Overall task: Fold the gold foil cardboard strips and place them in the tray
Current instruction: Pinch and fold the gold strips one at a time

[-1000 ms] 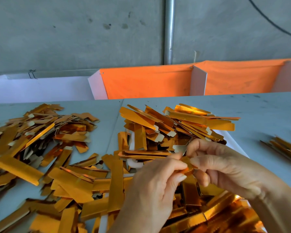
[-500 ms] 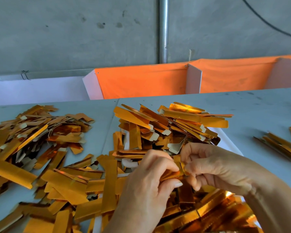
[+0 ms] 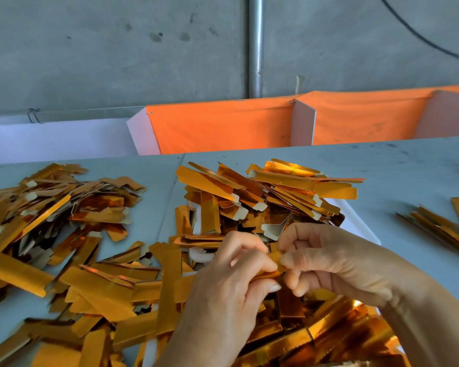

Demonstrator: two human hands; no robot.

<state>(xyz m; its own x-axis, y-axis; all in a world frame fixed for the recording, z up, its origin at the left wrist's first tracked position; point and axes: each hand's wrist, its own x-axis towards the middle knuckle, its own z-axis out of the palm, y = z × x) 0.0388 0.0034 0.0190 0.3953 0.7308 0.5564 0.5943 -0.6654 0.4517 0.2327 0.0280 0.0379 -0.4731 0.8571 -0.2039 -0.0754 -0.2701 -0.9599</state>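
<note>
I have one gold strip [image 3: 272, 263] pinched between my left hand [image 3: 231, 284] and right hand [image 3: 326, 260], fingers curled tight on it, mid-fold above the heaped tray [image 3: 361, 229]. Next, I judge, I crease it firmly and drop it there.

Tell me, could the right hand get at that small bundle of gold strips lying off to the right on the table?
Probably yes, once freed. The right hand is pinching a strip with the left hand, but only bare table lies between it and the bundle.
</note>
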